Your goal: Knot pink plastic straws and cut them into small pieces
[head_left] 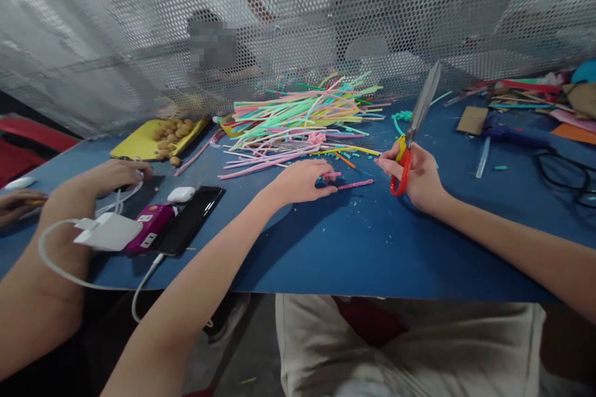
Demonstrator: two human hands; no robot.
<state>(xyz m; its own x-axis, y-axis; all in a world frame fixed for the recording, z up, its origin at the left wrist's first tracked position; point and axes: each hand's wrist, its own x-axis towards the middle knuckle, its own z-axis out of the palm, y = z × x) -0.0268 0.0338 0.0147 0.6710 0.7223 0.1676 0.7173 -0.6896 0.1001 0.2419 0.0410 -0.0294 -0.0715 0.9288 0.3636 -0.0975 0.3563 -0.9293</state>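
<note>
My left hand [302,182] is closed just above the blue table [326,248], its thumb and fingers pinching a short pink pipe cleaner [356,185] that points right. A second short pink piece [332,174] shows by its fingertips. In my right hand [421,181] is a pair of scissors [416,118] with red and yellow handles, the blades pointing up and away. A small pink bit [378,160] shows at that hand's fingertips. Behind both hands lies a heap of pastel pipe cleaners [302,111], with a curled pink cluster [317,137] at its front.
Left of me another person's arm [69,211] rests on the table. Near it are a white charger [112,231], a purple adapter [149,226], a black phone [190,220] and an earbud case [181,195]. At right lie a blue glue gun [516,135] and cardboard [472,120]. Perforated metal [298,12] stands behind.
</note>
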